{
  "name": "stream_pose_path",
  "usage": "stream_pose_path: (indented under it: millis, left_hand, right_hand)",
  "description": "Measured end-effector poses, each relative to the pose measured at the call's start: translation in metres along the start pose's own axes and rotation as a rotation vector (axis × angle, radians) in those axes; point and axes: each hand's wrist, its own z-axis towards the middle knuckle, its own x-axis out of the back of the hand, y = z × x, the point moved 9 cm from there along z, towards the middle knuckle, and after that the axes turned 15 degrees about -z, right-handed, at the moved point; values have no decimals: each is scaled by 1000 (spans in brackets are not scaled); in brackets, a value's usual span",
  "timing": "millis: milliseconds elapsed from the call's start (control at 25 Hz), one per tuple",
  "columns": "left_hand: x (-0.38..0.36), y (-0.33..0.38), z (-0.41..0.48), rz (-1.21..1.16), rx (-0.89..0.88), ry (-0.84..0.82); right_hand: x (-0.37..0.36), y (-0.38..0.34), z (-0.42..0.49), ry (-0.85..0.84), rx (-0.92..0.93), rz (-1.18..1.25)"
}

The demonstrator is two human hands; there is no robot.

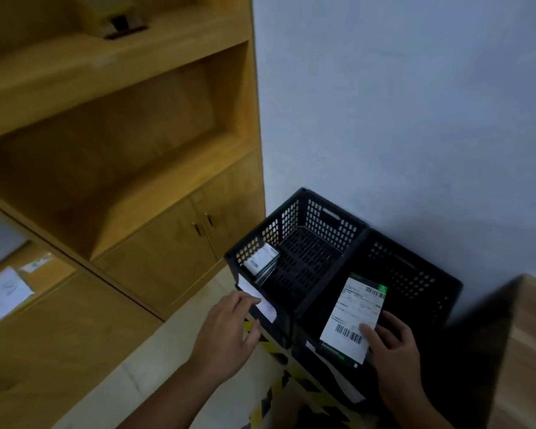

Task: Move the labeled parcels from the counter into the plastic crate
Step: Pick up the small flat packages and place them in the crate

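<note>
Holding a parcel (351,317) label-up over the right crate (415,274), right hand (393,345) grips its near end, guess so it drops in flat. Left hand (229,323) rests loose-fingered on the left crate (307,212), probably steadying it.

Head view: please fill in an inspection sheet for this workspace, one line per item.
Surface: wooden counter, only its corner shows at lower right.
Job's things: two black crates side by side; left crate holds a small parcel against its left wall; large parcel is tilted over the right crate, label up.
Clutter: white tag on the left crate's near rim; papers at far left.
Hands: left hand rests on the tag, fingers relaxed; right hand grips the large parcel's lower end.
Cables: nothing seen.
Surroundings: wooden shelf unit, white wall, yellow-black tape on the floor.
</note>
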Motion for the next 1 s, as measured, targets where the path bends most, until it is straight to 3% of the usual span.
stream_pose_path:
  millis: [320, 560, 800, 1000]
  left_hand:
    - [54, -81, 95, 28, 35, 3]
    - [97, -126, 173, 43, 39, -51]
    - [110, -174, 249, 8, -42, -155]
    - [110, -217, 317, -64, -93, -312]
  right_hand:
    - [-147, -36, 77, -117, -25, 9]
    - [-219, -72, 120, -115, -74, -8]
    - [-271, -98, 141, -45, -78, -59]
    - [-312, -96, 146, 116, -131, -48]
